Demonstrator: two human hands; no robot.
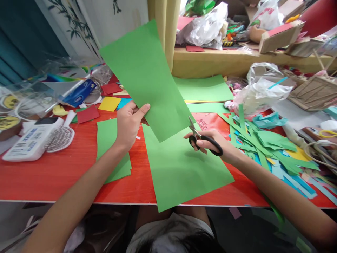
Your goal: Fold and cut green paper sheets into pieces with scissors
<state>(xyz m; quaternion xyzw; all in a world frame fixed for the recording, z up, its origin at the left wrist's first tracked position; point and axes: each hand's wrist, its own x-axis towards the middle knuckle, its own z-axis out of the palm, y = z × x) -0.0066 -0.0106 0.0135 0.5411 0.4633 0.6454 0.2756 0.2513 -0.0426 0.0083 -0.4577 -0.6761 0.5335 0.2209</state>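
My left hand (133, 123) pinches the lower left edge of a green paper sheet (147, 77), which is held up and tilted above the table. In my right hand (210, 138) is a pair of scissors (193, 130) with black handles, its blades at the sheet's lower right corner. Whether the blades bite into the paper I cannot tell. Below lies a larger green sheet (189, 175), its near corner past the table's front edge. A stack of smaller green pieces (116, 168) rests to the left, partly behind my left forearm.
The red table (65, 179) holds a heap of green and blue paper strips (265, 144) at right. At left are a white box (31, 140) and a hairbrush (60, 137). More green sheets (202, 88) lie at the back, near a plastic bag (268, 84).
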